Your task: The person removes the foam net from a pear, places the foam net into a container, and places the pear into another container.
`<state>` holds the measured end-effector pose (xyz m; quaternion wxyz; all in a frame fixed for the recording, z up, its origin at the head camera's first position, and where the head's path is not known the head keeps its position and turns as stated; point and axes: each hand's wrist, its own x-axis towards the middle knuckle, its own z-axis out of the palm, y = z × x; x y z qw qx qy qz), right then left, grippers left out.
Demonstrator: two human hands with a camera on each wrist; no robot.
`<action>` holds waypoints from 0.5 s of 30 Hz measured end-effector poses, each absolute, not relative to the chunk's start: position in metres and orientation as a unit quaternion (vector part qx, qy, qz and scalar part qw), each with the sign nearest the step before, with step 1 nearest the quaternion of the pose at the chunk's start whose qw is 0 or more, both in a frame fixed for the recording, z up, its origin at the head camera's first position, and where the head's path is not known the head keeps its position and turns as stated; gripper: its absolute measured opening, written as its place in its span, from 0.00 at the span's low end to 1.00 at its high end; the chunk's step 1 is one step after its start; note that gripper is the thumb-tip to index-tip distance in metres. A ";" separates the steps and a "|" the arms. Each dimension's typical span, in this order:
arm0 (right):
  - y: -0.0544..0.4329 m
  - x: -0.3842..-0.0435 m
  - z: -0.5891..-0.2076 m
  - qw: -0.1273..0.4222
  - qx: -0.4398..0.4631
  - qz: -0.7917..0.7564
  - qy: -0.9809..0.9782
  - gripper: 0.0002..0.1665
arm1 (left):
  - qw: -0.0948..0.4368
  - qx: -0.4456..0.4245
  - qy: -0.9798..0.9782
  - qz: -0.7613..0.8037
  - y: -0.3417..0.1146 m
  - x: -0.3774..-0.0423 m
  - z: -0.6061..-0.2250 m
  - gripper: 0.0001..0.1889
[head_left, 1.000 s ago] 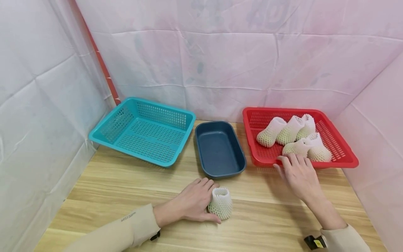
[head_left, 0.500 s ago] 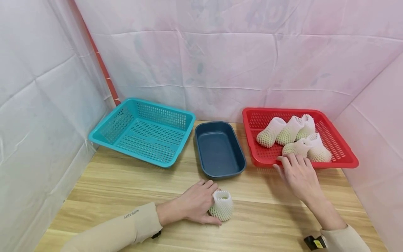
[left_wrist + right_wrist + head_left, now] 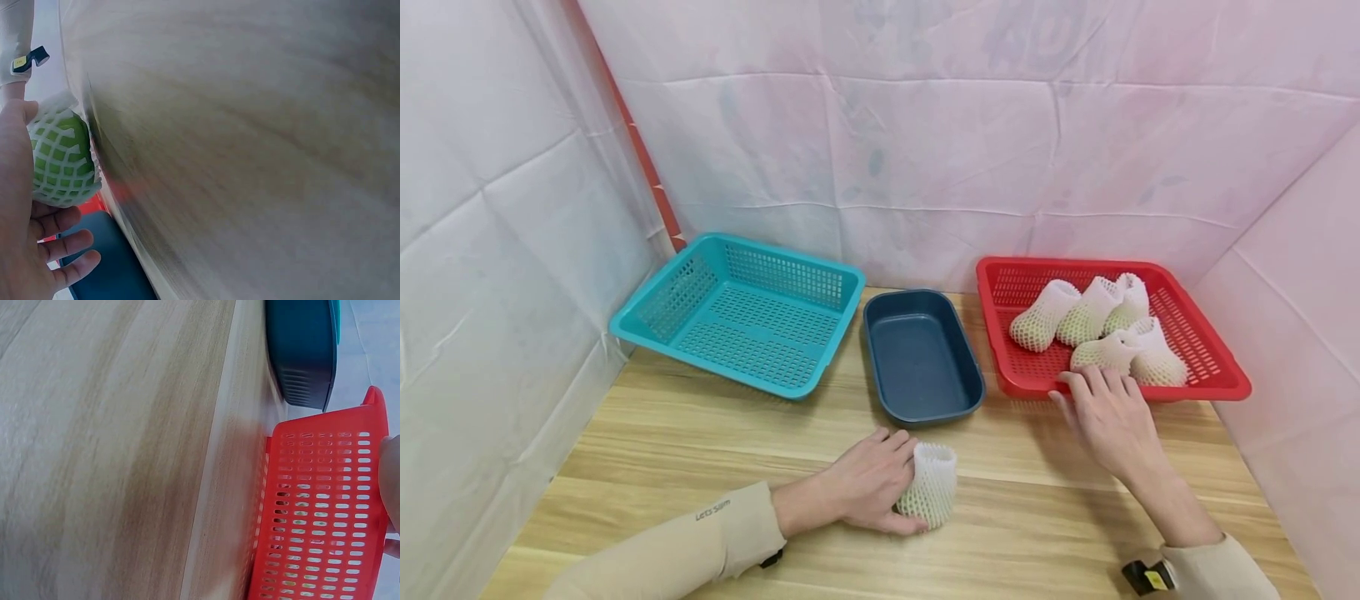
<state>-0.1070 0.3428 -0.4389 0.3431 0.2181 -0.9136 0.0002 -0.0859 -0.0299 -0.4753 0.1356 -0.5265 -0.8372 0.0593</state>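
Observation:
My left hand point(image 3: 872, 483) holds a green fruit in a white foam net point(image 3: 931, 492) on the table, thumb in front and fingers reaching behind it. The open, toothed end of the net points up. In the left wrist view, green skin shows through the mesh of the netted fruit point(image 3: 62, 156), which sits between thumb and fingers. At the right, my right hand point(image 3: 1112, 421) grips the front rim of the red basket point(image 3: 1022, 390), fingers bent over the edge. Several net-wrapped fruits point(image 3: 1157, 362) lie in that basket, one right by the fingertips.
A dark blue tray point(image 3: 925, 358) with nothing in it stands between the two baskets. To its left is a bare teal basket point(image 3: 752, 333). White and pinkish sheets point(image 3: 925, 150) hang behind and at both sides of the wooden table point(image 3: 700, 450).
My left hand and the netted fruit have shifted slightly to the right, and the fruit has turned so its net opening shows narrower and higher. The right hand has stayed on the rim.

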 end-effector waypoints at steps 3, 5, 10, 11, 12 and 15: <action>0.343 -0.107 -0.440 0.345 0.219 0.000 -0.913 0.35 | 0.136 -0.528 -0.837 0.048 -0.031 -0.087 -0.476 0.40; 0.343 -0.107 -0.440 0.347 0.219 0.000 -0.912 0.35 | 0.137 -0.529 -0.836 0.042 -0.032 -0.087 -0.476 0.40; 0.343 -0.108 -0.440 0.351 0.221 0.001 -0.910 0.34 | 0.140 -0.532 -0.834 0.036 -0.033 -0.087 -0.475 0.38; 0.343 -0.108 -0.440 0.351 0.221 0.001 -0.910 0.34 | 0.140 -0.533 -0.833 0.035 -0.033 -0.088 -0.475 0.37; 0.343 -0.108 -0.440 0.351 0.221 0.001 -0.910 0.34 | 0.141 -0.534 -0.833 0.032 -0.034 -0.088 -0.474 0.36; 0.343 -0.108 -0.440 0.352 0.221 0.002 -0.909 0.34 | 0.145 -0.537 -0.830 0.024 -0.035 -0.088 -0.473 0.34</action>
